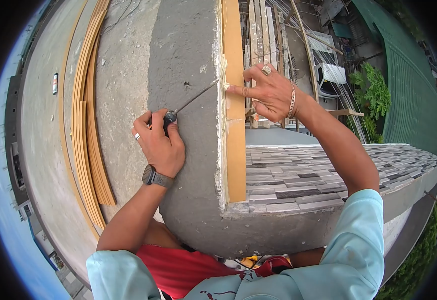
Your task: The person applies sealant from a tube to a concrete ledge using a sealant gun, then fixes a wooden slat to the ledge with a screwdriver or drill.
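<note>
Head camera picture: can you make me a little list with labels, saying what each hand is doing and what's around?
left hand: closed around the dark handle of a thin screwdriver
tool tip: at the edge of the grey concrete wall, by the wooden strip
right hand: fingertips pressed on the wooden strip
worn: watch, rings, bracelet
nearby: curved wooden slats, tiled ledge

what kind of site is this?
Probably an outdoor building site, high up. The left hand works a screwdriver against a raw concrete wall, the right hand steadies a wood strip, and tiled cladding and a green roof lie beyond.
</note>
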`<action>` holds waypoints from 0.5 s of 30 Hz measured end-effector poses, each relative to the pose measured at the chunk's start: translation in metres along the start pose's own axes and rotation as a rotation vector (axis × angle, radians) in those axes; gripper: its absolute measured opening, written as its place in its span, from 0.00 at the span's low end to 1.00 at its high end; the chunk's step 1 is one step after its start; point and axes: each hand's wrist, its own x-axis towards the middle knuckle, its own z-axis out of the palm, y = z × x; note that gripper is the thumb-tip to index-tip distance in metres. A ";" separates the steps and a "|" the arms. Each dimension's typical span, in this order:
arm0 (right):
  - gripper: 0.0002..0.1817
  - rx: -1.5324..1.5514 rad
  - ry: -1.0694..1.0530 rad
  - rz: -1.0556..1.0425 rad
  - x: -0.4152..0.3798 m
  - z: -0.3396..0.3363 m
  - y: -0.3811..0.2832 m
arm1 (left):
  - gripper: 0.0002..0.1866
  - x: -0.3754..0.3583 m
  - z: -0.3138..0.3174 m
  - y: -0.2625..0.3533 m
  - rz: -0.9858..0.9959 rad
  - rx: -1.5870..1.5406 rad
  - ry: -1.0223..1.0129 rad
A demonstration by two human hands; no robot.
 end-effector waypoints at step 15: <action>0.38 0.017 -0.018 0.012 -0.011 0.008 -0.016 | 0.13 -0.001 0.002 0.001 0.003 0.001 0.020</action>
